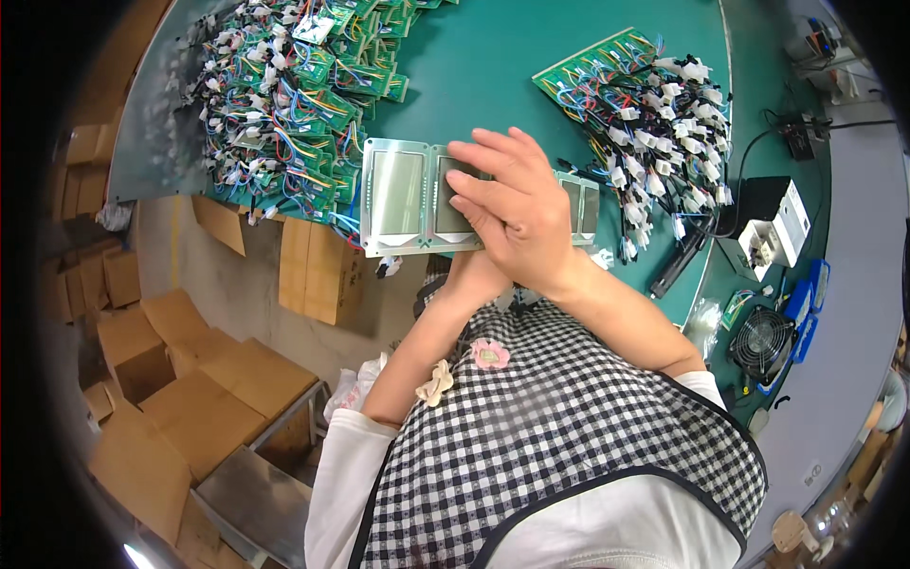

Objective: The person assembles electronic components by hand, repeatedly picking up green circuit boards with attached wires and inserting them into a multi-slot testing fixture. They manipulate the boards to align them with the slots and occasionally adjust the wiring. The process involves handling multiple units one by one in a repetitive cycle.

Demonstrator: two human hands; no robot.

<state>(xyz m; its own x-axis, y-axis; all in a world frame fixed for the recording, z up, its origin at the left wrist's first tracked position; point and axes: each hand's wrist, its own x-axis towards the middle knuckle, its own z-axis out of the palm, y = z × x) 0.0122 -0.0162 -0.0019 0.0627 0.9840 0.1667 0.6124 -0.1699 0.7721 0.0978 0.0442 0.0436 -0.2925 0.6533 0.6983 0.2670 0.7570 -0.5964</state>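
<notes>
A strip of joined circuit boards with grey display windows (399,192) is held up in front of my chest, over the near edge of the table. My left hand (477,277) grips it from below; its fingers are hidden behind the strip and under my other hand. Across the face of the strip lies my right hand (517,204), fingers stretched out and a little apart, touching the middle displays. Its palm covers part of the strip, and the far right display shows beyond it.
Wired green circuit boards (322,114) are heaped at the left of the green table (483,66). Another bundle with white connectors (664,133) lies right. Further right are a white-and-black box (773,223) and a black fan (763,339). Cardboard boxes (199,408) stand lower left.
</notes>
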